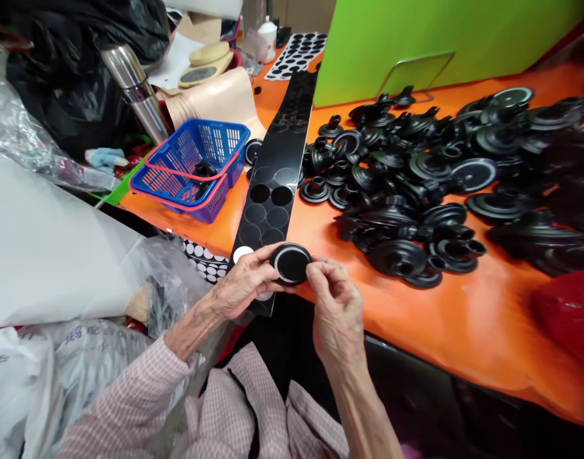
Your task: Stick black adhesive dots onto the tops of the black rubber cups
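Between my hands is a round black plastic part (pixel 292 264) with a pale ring on its face, turned up toward me. My left hand (pixel 247 280) grips it from the left, thumb along its edge. At its right rim, the thumb and fingertips of my right hand (pixel 334 294) are pinched together, touching the edge; whether they hold anything else I cannot tell. Under my left hand runs a long black sheet of round stickers (pixel 268 213), with white circles bared near its close end. A pile of similar black parts (pixel 397 255) lies to the right.
A blue basket (pixel 191 137) with a few black pieces stands left of the sheet. Behind it are a steel thermos (pixel 134 89) and a tan paper roll (pixel 215 95). A green board (pixel 416 44) rises at the back. Something red (pixel 569 312) sits at the right edge.
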`<state>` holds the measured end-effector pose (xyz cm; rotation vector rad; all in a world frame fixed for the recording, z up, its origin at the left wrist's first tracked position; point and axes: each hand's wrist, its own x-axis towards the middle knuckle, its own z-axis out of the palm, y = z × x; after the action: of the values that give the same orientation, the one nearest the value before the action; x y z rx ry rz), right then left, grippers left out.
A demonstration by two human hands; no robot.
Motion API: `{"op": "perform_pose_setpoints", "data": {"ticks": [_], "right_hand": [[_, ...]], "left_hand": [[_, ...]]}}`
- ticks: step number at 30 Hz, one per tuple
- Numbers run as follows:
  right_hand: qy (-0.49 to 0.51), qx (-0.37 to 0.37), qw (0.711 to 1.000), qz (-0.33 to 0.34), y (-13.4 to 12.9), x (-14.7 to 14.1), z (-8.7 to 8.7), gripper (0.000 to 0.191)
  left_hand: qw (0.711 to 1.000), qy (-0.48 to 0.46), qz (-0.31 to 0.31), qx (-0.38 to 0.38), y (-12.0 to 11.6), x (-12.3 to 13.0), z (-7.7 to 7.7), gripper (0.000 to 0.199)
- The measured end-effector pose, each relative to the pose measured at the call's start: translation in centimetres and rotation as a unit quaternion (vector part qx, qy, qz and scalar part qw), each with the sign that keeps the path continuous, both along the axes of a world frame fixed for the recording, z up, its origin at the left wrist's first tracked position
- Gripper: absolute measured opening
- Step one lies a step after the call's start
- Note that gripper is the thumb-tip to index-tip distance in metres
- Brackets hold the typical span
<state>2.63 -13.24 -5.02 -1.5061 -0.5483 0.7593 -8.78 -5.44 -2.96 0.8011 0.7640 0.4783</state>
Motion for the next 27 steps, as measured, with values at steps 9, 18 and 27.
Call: {"op": "perform_pose_setpoints", "data": {"ticks": [9,18,27], "right_hand": [[-0.042,-0.002,0.999,-0.012,0.1,-0.5,-0.5,0.024],[-0.201,0.011,0.979,-0.031,0.4,-1.3,-1.4,0.014],[-0.355,0.022,0.934,-0.024,1.0,-2.2,-1.6,0.011]], "left_hand": [[1.000,-0.019,-0.005,0.010,0.0,-0.1,-0.4,0.038],[0.999,0.000,0.026,0.028,-0.2,-0.2,-0.7,0.040],[0.997,0.023,0.064,0.039,-0.1,-0.6,-0.9,0.039]]}}
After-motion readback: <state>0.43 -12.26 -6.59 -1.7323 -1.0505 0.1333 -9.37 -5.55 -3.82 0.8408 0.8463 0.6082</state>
